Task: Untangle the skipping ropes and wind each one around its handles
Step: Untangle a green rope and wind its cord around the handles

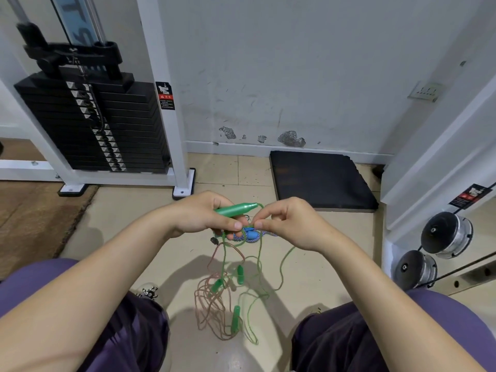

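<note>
My left hand (206, 214) grips a green skipping-rope handle (236, 209) that points right. My right hand (287, 224) pinches the thin green rope (259, 253) just below that handle's tip, thumb and forefinger close to my left thumb. From the hands the green cord hangs down in loops to the floor. Three more green handles (240, 273) (217, 285) (236, 319) lie there, tangled with a pinkish-brown rope (212, 302). A blue handle with a blue-and-white braided rope (251, 234) lies on the floor behind my hands, partly hidden.
A weight-stack machine (91, 124) stands at the left on a white frame. A black mat (322, 181) lies against the wall. Dumbbells (445, 234) sit on a rack at the right. My knees in dark shorts frame the tiled floor (150, 216). A brown carpet (32, 218) lies at the left.
</note>
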Motion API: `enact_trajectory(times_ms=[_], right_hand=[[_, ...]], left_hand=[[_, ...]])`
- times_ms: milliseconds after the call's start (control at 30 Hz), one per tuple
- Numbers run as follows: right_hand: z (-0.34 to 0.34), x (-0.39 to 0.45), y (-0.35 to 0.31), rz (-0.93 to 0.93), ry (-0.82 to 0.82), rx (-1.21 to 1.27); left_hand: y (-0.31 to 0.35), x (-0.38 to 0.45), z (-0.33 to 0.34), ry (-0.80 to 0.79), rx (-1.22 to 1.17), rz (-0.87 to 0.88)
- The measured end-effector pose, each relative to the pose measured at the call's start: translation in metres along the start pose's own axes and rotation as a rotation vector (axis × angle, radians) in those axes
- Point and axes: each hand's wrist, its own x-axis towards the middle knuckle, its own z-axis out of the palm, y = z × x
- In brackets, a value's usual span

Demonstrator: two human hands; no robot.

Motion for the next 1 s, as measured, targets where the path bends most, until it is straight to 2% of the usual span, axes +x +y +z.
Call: enact_trajectory(times_ms=[67, 167, 233, 333, 467, 633, 733, 1000], right_hand=[[0.001, 0.000, 0.001, -0.016, 0.041, 0.051], [0.002, -0.001, -0.002, -0.019, 0.126, 0.271], [-0.001, 0.000, -0.005, -0.022, 0.193, 0.309], [-0.006, -0.001, -0.006, -0.013, 0.197, 0.271], [-0.004, -0.004, -0.010, -0.019, 0.065, 0.224], [-0.008, -0.001, -0.006, 0.033, 0.186, 0.179], [-0.010, -0.001, -0.001, 0.056, 0.171, 0.192], [-0.017, -0.001, 0.002, 0.072, 0.113, -0.045]], left_hand=[[0.000, 0.000, 0.000, 0.005, 0.013, -0.004], [0.004, 0.000, -0.002, 0.032, 0.062, -0.019], [0.004, 0.000, -0.005, 0.064, 0.049, -0.009], [0.006, 0.000, -0.006, 0.129, -0.021, 0.039], [0.007, -0.001, -0.001, 0.105, -0.040, 0.061], [0.007, 0.000, -0.002, 0.131, -0.005, 0.025], [0.005, 0.000, -0.006, 0.175, 0.042, 0.005], [0.005, -0.001, -0.010, 0.181, 0.100, -0.031]])
